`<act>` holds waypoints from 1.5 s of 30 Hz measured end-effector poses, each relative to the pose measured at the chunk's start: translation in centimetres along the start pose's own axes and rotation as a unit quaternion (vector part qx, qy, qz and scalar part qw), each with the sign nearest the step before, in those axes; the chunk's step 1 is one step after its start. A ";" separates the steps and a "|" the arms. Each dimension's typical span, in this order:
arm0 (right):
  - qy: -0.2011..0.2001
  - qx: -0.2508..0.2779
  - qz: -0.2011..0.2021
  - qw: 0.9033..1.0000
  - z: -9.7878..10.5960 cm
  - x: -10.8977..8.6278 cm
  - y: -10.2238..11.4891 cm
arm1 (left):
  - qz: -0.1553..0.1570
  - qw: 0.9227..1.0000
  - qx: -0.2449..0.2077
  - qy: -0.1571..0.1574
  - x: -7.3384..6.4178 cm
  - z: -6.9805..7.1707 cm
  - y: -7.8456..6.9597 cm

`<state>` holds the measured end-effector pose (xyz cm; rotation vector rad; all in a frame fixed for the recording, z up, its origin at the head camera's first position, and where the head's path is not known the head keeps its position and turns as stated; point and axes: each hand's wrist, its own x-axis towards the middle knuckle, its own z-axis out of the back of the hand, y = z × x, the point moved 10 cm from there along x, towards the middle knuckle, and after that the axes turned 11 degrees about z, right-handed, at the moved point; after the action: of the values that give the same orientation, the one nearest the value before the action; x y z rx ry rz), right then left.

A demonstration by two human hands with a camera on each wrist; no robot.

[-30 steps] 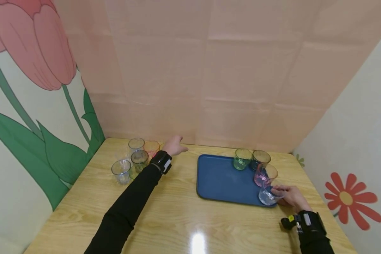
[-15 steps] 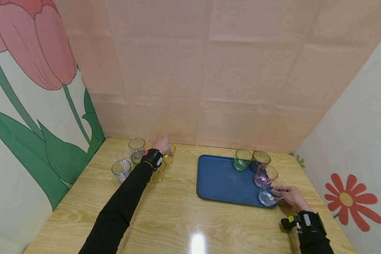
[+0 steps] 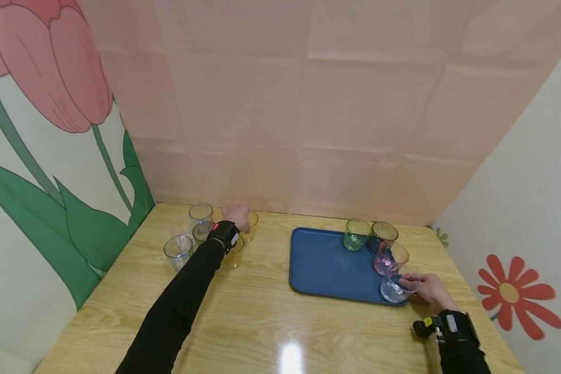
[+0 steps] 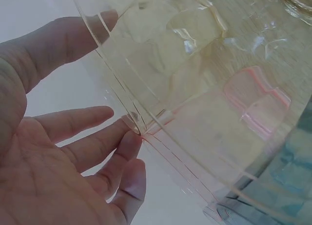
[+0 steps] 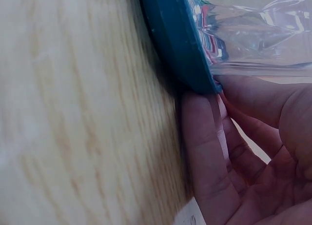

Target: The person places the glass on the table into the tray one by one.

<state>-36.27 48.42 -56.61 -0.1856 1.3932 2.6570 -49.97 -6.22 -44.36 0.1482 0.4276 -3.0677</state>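
Observation:
At the back left, my left hand is among a group of drinking glasses. In the left wrist view its thumb and fingers spread at the rim of a yellow-tinted glass; the middle and ring fingertips touch or overlap the rim, and a firm grip does not show. Beside that glass are a pink glass and a bluish glass. On the right, my right hand pinches the near right corner of the blue tray, thumb above and index finger below. A clear glass stands on that corner, against the thumb.
Green, dark and pink glasses line the tray's right side. A clear glass, a greyish glass and another yellow glass stand around my left hand. A pink-beige covered wall rises behind the wooden table.
My left hand has moved left and slightly down into the group of glasses, uncovering yellow glasses beside it; over the last half second it hardly moves. The right hand stays at the tray's corner.

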 end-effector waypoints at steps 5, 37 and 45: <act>0.000 0.010 0.004 1.000 -0.2 -0.1 0.2 | -0.005 1.000 -0.018 0.002 -0.3 -0.1 -0.3; 0.006 0.012 0.000 1.000 0.0 -0.2 0.2 | -0.151 0.968 -0.195 -0.055 -4.7 1.3 -9.3; 0.004 0.011 -0.001 1.000 0.0 -0.3 0.2 | -0.164 0.965 -0.204 -0.032 -5.0 -0.7 -11.0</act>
<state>-36.03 48.31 -56.43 -0.1953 1.4219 2.6405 -45.55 4.69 -41.54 -0.0414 1.1714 -3.1909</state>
